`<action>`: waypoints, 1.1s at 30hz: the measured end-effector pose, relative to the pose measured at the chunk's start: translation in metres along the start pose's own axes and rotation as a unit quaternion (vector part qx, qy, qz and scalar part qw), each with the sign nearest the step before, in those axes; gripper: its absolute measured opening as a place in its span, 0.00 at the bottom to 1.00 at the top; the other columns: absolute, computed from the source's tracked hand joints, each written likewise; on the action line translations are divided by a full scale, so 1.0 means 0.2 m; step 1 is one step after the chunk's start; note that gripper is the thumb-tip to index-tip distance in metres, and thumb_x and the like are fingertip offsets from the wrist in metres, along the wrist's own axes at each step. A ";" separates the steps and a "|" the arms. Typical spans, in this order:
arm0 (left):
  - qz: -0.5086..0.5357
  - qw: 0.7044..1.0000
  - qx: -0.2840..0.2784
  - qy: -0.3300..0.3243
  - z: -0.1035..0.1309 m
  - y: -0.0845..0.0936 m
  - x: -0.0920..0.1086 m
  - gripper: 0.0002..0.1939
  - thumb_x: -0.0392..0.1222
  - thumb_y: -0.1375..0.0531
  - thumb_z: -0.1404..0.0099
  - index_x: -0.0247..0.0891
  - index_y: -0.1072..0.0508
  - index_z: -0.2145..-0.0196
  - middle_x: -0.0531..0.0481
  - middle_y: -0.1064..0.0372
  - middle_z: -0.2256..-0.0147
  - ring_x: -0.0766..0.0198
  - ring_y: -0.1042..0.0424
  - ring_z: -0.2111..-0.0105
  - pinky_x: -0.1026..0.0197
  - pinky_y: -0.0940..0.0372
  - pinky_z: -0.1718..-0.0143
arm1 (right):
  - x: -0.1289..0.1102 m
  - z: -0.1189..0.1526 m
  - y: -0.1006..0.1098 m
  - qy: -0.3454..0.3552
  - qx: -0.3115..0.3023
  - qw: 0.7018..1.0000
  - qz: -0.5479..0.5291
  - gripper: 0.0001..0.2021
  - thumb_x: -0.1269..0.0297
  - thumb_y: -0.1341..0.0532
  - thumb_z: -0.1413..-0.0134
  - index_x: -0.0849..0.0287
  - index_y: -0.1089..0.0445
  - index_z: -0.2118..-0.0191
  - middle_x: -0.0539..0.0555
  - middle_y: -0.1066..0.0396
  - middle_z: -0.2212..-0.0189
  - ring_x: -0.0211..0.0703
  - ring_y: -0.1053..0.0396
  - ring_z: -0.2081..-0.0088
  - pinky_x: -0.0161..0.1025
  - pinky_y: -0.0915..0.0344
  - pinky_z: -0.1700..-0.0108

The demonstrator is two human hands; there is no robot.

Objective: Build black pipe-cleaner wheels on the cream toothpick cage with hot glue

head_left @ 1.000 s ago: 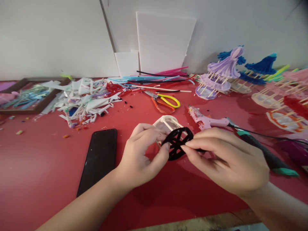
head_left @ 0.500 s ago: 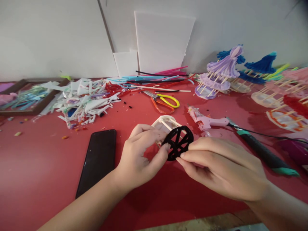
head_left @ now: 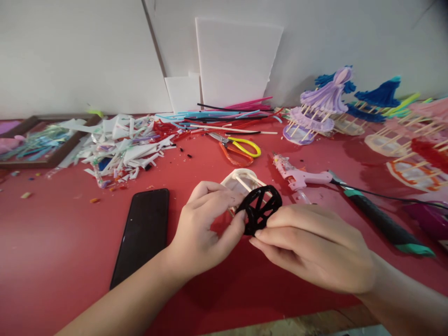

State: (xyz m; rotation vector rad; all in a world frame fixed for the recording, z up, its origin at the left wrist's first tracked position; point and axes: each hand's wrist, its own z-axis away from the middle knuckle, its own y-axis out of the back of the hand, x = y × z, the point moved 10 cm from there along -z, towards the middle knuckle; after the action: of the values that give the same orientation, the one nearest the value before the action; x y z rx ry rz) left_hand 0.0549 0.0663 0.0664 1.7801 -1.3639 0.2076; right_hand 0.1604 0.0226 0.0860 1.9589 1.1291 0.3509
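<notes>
A black spoked ring, wheel-shaped, is held up over the red table. My left hand pinches its left edge between thumb and fingers. At the ring's lower right edge, the fingertips of my right hand are pressed together on it. Just behind the ring is a pale round piece with sticks, partly covered by the ring and my left hand.
Scissors and a pink glue gun lie beyond my hands. A black phone is at left, near a scrap pile. A green-and-black tool and stick models are at right.
My right hand has shifted slightly left and down along the ring's edge. The ring has tilted a little; my left hand is almost where it was.
</notes>
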 end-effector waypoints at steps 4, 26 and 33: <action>0.000 1.000 0.006 -0.016 0.00 0.01 0.01 0.07 0.31 0.40 0.41 0.38 0.26 0.64 0.48 0.24 0.68 0.60 0.29 0.65 0.58 0.29 0.64 | 0.00 0.00 0.00 0.001 -0.006 1.000 -0.015 0.03 0.69 0.39 0.41 0.57 0.28 0.66 0.47 0.24 0.71 0.33 0.26 0.68 0.32 0.29 0.61; 0.321 0.896 -0.073 0.298 0.07 -0.17 -0.30 0.09 0.45 0.40 0.36 0.36 0.24 0.64 0.47 0.22 0.65 0.62 0.23 0.65 0.62 0.27 0.62 | 0.25 0.01 0.05 -0.078 0.064 0.993 -0.054 0.17 0.64 0.34 0.49 0.55 0.32 0.52 0.58 0.30 0.55 0.50 0.31 0.51 0.55 0.35 0.46; 0.328 0.889 -0.148 0.283 0.09 -0.24 -0.24 0.13 0.48 0.45 0.31 0.37 0.25 0.65 0.48 0.25 0.68 0.63 0.26 0.67 0.62 0.29 0.64 | 0.13 -0.02 0.02 -0.012 0.024 0.992 -0.125 0.11 0.77 0.37 0.46 0.56 0.28 0.59 0.52 0.28 0.65 0.40 0.31 0.60 0.43 0.30 0.57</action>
State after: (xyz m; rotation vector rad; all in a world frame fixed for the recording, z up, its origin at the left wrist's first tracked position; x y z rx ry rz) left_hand 0.0710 0.0896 0.0018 0.8476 -1.4075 0.7740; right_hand 0.1747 0.0445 0.0871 1.8289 1.3607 0.1672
